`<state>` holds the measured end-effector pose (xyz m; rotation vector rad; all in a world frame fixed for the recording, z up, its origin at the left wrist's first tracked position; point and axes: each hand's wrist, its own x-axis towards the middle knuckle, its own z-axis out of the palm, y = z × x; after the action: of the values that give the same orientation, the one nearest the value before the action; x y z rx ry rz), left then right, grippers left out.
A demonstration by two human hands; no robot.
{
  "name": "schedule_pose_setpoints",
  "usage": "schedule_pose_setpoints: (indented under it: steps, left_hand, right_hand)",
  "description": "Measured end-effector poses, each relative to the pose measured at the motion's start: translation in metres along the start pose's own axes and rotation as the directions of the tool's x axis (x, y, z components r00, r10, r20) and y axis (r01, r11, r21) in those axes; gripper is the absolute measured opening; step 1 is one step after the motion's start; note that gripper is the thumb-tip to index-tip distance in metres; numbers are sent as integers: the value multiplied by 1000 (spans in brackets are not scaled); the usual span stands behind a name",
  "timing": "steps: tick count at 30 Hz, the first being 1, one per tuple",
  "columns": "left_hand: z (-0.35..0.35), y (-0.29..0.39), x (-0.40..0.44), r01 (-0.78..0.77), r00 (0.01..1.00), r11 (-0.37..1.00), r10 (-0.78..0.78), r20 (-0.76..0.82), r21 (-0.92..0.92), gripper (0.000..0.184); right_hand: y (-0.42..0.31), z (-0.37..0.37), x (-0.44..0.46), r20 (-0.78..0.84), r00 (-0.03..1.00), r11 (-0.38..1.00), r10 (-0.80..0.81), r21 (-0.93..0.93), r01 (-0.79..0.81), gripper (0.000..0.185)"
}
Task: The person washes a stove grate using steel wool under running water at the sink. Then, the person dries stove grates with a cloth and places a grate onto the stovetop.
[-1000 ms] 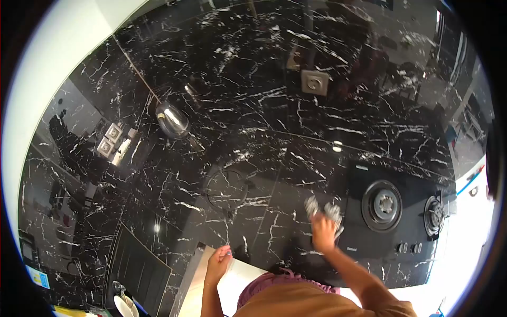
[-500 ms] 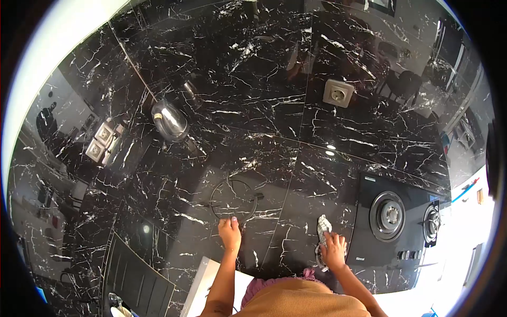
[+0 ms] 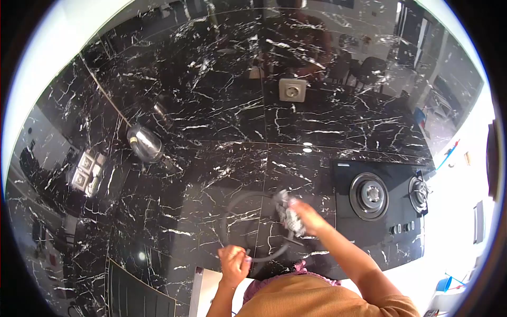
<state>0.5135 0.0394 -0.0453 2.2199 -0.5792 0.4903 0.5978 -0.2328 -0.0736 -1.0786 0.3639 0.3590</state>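
Note:
In the head view a round dark pan support (image 3: 224, 224) with short prongs is tilted up off the black marbled counter, slightly blurred. My left hand (image 3: 235, 264) is closed around its near edge. My right hand (image 3: 308, 217) grips a crumpled black-and-white cloth (image 3: 288, 212), which lies against the ring's right side. Whether the cloth wraps around the bar cannot be made out. Right of my hands is a black gas hob (image 3: 343, 222) with a bare round burner (image 3: 369, 195).
A dark glass-like vessel (image 3: 145, 143) stands at the back left, near a double socket (image 3: 84, 171). One wall socket (image 3: 292, 90) is on the glossy backsplash. A ribbed dark panel (image 3: 140, 293) lies at the front left, and a blue item (image 3: 443, 284) at the lower right.
My left hand has raised the pan support off the counter and drawn it nearer. My right hand has carried the cloth left and up to the ring. The camera view has shifted right.

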Motion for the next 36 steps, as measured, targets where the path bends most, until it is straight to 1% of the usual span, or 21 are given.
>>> schedule_pose_setpoints:
  steps: [1,4,5,7,9,11,13,14,15,17,19,20,21,23,25,28,29,30,31,35,36]
  left_hand:
    - [-2,10,2,-72,994,997,72,81,-10,35]
    - [-3,18,1,-61,993,996,67,100,-61,38]
    - [-1,17,-2,-45,991,994,56,119,-96,38]
    - [8,23,-8,100,995,937,-85,59,-335,50]
    - [24,41,-4,17,974,913,-108,-201,-407,60]
    - [33,71,17,324,919,773,-394,-13,-546,82]
    - [51,83,26,463,853,227,-376,362,-857,85]
    - [63,96,29,472,851,124,-323,414,-873,79]
    - [71,110,31,490,846,220,-353,400,-843,69]
    - [86,127,30,517,817,74,-339,466,-853,58]
    - [92,162,36,507,847,310,-349,400,-804,52]
    - [93,181,37,495,862,421,-346,370,-760,49]
    - [94,198,40,473,881,554,-311,356,-685,48]
    - [97,229,47,385,912,773,-236,335,-504,45]
    - [111,250,51,264,938,907,-162,305,-330,40]
    - [138,273,53,128,946,978,-71,316,-165,38]
    - [145,285,53,135,936,974,-66,346,-179,33]
    - [149,298,55,143,925,971,-62,375,-191,29]
    - [154,308,56,150,914,968,-59,401,-201,25]
    - [175,318,49,182,890,968,-88,448,-172,22]
    - [178,322,51,163,891,977,-85,447,-140,22]
  right_hand:
    - [5,12,-7,-139,990,993,-5,-117,-11,33]
    - [-20,11,-51,119,986,990,-115,91,105,32]
    - [-23,7,-60,113,981,982,-157,123,143,33]
    - [-26,-4,-80,93,967,958,-237,189,217,33]
    - [-38,-15,-105,34,949,941,-315,140,307,34]
    - [-38,-40,-119,51,942,928,-332,195,317,36]
    - [-34,-61,-130,25,940,911,-341,257,324,37]
    - [-33,-69,-136,-30,941,903,-338,273,333,36]
    - [-32,-79,-144,-87,939,893,-333,291,343,36]
    - [-15,-121,-151,-111,923,896,-368,222,384,41]
    - [2,-159,-156,-151,865,850,-478,169,499,49]
    - [-4,-173,-162,-280,764,798,-582,-12,603,49]
    - [2,-213,-155,-440,776,847,-453,59,528,49]
    - [-49,-239,-193,-513,719,797,-468,107,595,50]
    - [-91,-251,-227,-525,602,727,-602,-49,685,54]
    - [-116,-249,-251,-248,647,684,-721,-110,721,56]
    - [-111,-250,-245,-92,605,595,-791,-345,726,59]
    - [-122,-238,-247,179,475,295,-862,-584,756,56]
    - [-122,-234,-238,359,457,237,-814,-514,824,53]
    - [-100,-261,-209,-54,778,757,-626,-281,590,46]
    - [-96,-258,-206,-296,678,740,-673,-287,609,44]
